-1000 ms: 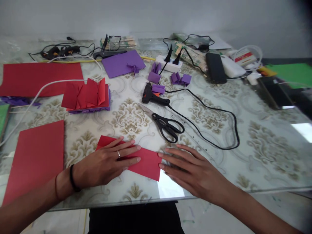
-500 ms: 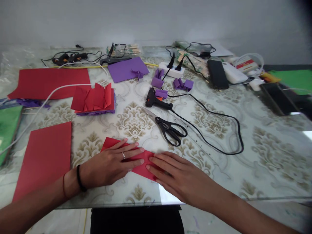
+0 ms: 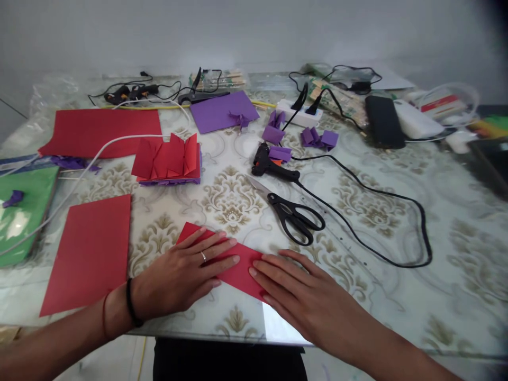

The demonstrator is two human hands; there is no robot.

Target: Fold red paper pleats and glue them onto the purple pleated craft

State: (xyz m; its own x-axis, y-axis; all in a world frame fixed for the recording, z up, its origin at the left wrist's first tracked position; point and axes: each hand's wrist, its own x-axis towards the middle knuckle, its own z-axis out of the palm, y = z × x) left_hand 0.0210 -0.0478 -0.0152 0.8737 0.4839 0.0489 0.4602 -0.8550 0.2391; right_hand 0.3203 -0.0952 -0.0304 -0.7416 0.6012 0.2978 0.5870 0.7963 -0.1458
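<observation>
A folded piece of red paper point(image 3: 242, 269) lies slantwise near the table's front edge, under both hands. My left hand point(image 3: 184, 272), with a ring and a black wristband, rests flat across its left part, fingers spread. On its right end my right hand point(image 3: 296, 291) presses with outstretched fingers, covering that corner. Just beyond the hands lie black-handled scissors point(image 3: 296, 217), and behind them a black glue gun point(image 3: 273, 165) with its cord. A flat red sheet point(image 3: 89, 251) is left of my left hand. Folded red paper pieces point(image 3: 166, 159) sit on a small stack farther back.
Purple folded pieces point(image 3: 319, 138) and a purple sheet point(image 3: 222, 112) lie toward the back. A white power strip point(image 3: 299, 112) holds plugs. A black phone point(image 3: 384, 121) is at the back right. A white cable point(image 3: 89, 159) crosses the left side near a green pack point(image 3: 29, 211).
The view has turned slightly left, so most things appear shifted right. My right hand has slid a little outward along the red paper; my left hand stays on it.
</observation>
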